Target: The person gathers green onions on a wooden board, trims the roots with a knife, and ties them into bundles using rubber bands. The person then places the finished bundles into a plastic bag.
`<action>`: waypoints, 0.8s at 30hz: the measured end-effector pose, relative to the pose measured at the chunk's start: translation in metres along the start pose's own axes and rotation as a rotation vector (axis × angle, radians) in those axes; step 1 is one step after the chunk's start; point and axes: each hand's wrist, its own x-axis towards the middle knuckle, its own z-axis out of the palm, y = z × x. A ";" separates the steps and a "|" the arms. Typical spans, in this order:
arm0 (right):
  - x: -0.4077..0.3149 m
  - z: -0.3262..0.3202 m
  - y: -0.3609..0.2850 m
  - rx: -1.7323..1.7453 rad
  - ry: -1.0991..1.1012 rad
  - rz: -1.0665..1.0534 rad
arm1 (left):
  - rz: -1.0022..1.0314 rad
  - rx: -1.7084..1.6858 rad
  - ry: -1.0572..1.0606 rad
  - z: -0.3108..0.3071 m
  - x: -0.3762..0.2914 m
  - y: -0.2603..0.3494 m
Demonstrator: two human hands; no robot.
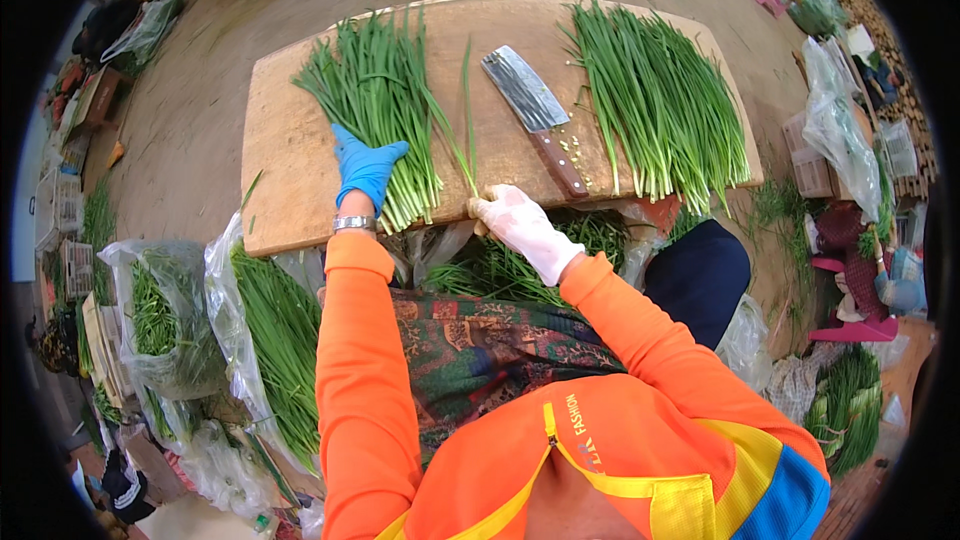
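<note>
My left hand (367,163), in a blue glove, lies against the lower left of a pile of green chives (382,82), thumb and fingers spread. My right hand (521,227), in a thin whitish glove, pinches the pale ends of a few loose chive stalks (466,112) at the near edge of a wooden board (281,180). The stalks fan upward beside the left pile. Between the piles lies a cleaver (532,94) with a brown handle, its blade pointing away. Small cut bits (574,150) lie beside the handle. A larger chive pile (660,105) covers the board's right side.
Below the board, more greens (540,251) lie near my lap. On the left stand plastic bags of chives (281,345) and cut greens (154,307). At the far right, another person's arm (885,277) is near a pink stool (855,330). Crates and bags line both sides.
</note>
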 end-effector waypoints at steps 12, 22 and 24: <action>0.020 -0.018 -0.034 -0.101 0.187 -0.417 | -0.027 -0.187 0.097 0.008 0.006 0.001; 0.035 0.033 -0.023 -0.158 0.037 -0.627 | -0.099 -0.234 -0.043 0.028 -0.018 0.014; 0.027 0.030 -0.017 -0.152 0.048 -0.620 | -0.056 -0.173 -0.061 0.033 -0.023 0.015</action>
